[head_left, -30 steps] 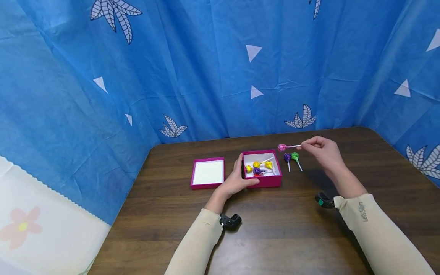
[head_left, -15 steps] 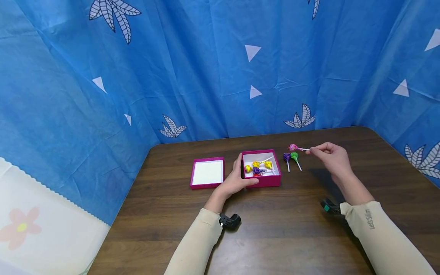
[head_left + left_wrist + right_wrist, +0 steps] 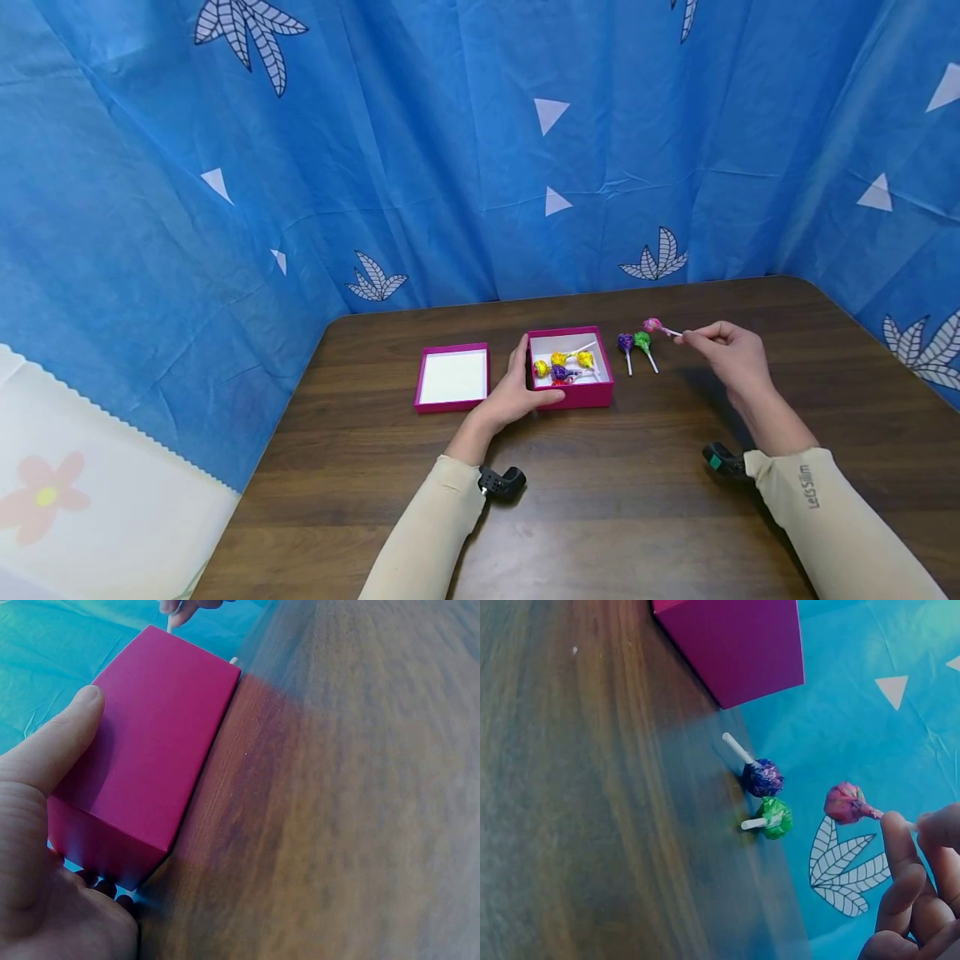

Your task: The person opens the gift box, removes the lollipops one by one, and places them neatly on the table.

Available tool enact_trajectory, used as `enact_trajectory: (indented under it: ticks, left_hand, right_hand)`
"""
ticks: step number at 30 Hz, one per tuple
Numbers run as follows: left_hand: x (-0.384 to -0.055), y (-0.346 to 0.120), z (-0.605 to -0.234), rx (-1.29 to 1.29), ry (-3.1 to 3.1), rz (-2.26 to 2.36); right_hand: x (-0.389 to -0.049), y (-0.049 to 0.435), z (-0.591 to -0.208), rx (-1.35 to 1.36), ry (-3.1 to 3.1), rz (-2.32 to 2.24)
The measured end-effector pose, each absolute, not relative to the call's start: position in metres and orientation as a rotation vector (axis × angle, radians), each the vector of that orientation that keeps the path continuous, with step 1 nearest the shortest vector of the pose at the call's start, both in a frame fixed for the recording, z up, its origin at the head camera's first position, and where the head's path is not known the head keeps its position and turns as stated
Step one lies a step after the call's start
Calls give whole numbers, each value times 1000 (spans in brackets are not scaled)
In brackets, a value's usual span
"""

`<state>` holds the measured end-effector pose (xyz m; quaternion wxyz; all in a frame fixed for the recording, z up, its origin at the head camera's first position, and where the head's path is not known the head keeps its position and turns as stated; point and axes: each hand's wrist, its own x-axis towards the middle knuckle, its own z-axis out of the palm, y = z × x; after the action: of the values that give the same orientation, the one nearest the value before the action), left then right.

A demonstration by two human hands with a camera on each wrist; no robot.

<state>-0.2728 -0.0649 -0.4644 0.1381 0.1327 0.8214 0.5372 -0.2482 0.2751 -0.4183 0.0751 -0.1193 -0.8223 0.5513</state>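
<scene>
On the table [image 3: 615,508], right of the pink box [image 3: 588,397]: one purple lollipop [image 3: 626,342] and one green lollipop [image 3: 642,340], lying heads side by side, sticks pointing toward the person.
Pink lollipop [image 3: 652,324]: one, wrapped; hanging in the air near the green one, apart from it, head pointing leftward.
Right hand [image 3: 731,354]: pinching the end of the pink one's stick between thumb and forefinger, with almost no gap; other fingers curling inward.
Left hand [image 3: 512,396]: spanning a corner of the box in a wide hold, thumb lying along the front wall, fingers along the left wall.
Box contents: yellow lollipops [image 3: 559,358] and a second purple one, lying loose; a red one showing only in part.
Lid [image 3: 453,377]: lying white side up, left of the box.
Handling, stick: gripping so far from the head is probably letting it tip; a firm, level pinch should be serving best.
Handling, neighbours: nudging either tabletop head would likely be setting it rolling; passing above them seems safest.
Handling, box: bracing that corner is probably preventing sliding; squeezing hard seems unnecessary.
</scene>
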Motion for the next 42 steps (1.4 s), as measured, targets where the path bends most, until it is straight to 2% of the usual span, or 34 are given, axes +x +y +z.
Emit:
enact_trajectory:
  ticks: [25, 42]
  left_hand:
    - [-270, -65, -461, 379, 2385, 1541]
    - [-269, -65, -461, 380, 2398, 1523]
  right_hand:
    - [-250, 282, -439, -458, -2609, 1525]
    - [-246, 284, -446, -292, -2738, 1165]
